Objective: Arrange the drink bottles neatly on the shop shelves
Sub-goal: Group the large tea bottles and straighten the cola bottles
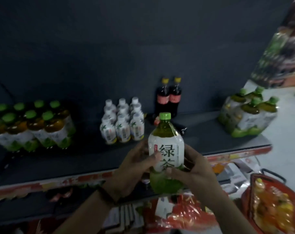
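We judge the full green tea bottle (166, 146) heavy, slick-labelled; left hand (136, 168) and right hand (192, 171) grip its waist.

shelf (202, 132): bottle pack (32, 125) left | small bottles (122, 120) centre | tall bottles (168, 97) behind-right | second pack (248, 115) right end

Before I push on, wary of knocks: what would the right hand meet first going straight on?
Past the tea bottle it grips, the right hand probably meets the white bottles; depth is unclear.
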Demonstrator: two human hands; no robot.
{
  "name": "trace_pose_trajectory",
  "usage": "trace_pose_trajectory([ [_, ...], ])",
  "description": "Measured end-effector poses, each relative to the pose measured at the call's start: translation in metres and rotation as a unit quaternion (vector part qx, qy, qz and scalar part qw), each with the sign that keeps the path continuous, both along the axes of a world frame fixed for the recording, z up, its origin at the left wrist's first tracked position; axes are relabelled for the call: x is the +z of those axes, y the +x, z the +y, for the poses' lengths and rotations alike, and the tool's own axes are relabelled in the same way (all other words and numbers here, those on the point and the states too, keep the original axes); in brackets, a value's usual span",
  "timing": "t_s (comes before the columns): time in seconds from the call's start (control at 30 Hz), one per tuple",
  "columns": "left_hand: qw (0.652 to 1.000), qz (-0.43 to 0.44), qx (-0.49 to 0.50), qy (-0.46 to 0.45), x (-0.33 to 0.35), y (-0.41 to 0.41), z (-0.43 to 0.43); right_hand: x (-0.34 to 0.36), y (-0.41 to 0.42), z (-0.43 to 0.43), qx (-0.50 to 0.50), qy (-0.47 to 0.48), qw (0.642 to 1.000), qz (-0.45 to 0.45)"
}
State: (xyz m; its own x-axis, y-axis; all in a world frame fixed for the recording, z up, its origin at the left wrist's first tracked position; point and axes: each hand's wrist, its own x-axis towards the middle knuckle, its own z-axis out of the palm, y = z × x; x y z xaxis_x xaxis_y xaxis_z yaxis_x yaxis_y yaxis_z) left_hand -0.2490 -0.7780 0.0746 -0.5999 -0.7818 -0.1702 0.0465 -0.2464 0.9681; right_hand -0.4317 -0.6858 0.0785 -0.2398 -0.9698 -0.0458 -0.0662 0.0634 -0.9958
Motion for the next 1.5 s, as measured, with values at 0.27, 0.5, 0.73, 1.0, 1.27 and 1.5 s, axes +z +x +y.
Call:
trace_pose_trajectory([
  [0.27,0.989,-0.088,-0.001,-0.12,0.038,-0.172,-0.055,-0.004,-0.158,-0.032,-0.014,-0.075,0.996,0.038],
  [0.5,0.979,-0.112,0.093,-0.141,-0.01,-0.308,-0.098,-0.057,-0.259,-0.065,-0.147,-0.006,0.96,0.24],
  [0.73,0.968,-0.145,0.089,-0.185,-0.058,-0.373,-0.139,-0.089,-0.292,-0.093,-0.12,0.055,0.973,0.192],
  [1.0,0.956,-0.159,0.045,-0.244,-0.076,-0.401,-0.167,-0.1,-0.303,-0.109,-0.087,0.079,0.972,0.202],
  [1.27,0.955,-0.16,0.024,-0.25,-0.08,-0.41,-0.174,-0.105,-0.301,-0.115,-0.123,0.082,0.969,0.198],
  [1.5,0.955,-0.166,0.018,-0.245,-0.08,-0.413,-0.171,-0.104,-0.304,-0.112,-0.128,0.09,0.965,0.213],
])
